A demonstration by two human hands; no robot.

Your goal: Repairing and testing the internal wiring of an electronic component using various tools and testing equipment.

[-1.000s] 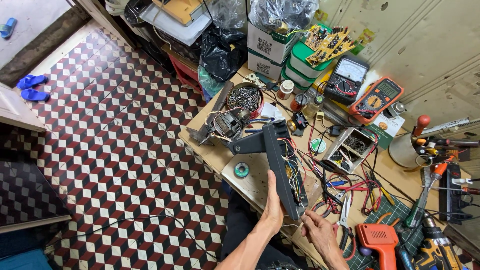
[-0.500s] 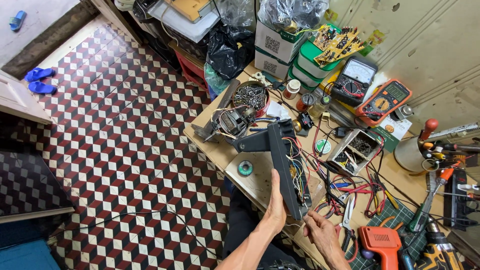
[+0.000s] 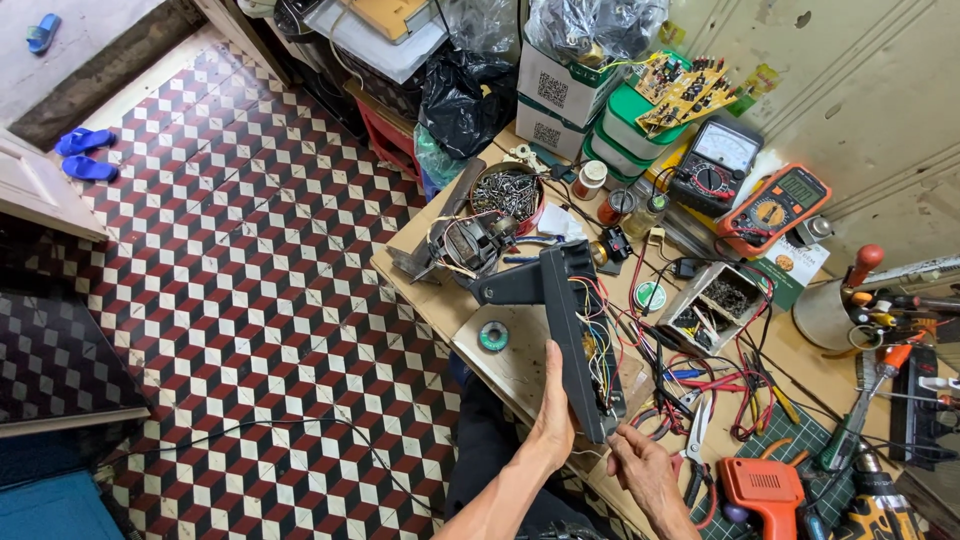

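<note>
Over bench edge: black casing (image 3: 575,335) stood on its long side, wires facing right.
L hand (image 3: 556,425): palm pressed flat on casing's back, thumb wrapped.
R hand (image 3: 640,470): fingers pinched at casing's lower corner, by wires (image 3: 600,340).
Tip: L hand probably needed steady hold; avoid snagging wires.
Pliers (image 3: 695,440): right of casing.

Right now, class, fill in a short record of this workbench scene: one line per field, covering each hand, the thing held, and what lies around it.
Left hand: grips the back of the dark open device housing, holding it on edge above the bench.
Right hand: at the housing's lower end, fingertips touching it.
Housing inside: coloured wires showing.
Behind it: small motor, bowl of screws.
Right of it: orange multimeter, black analogue meter, box of small parts.
Near right hand: orange power drill.
Surface: wooden workbench.
</note>
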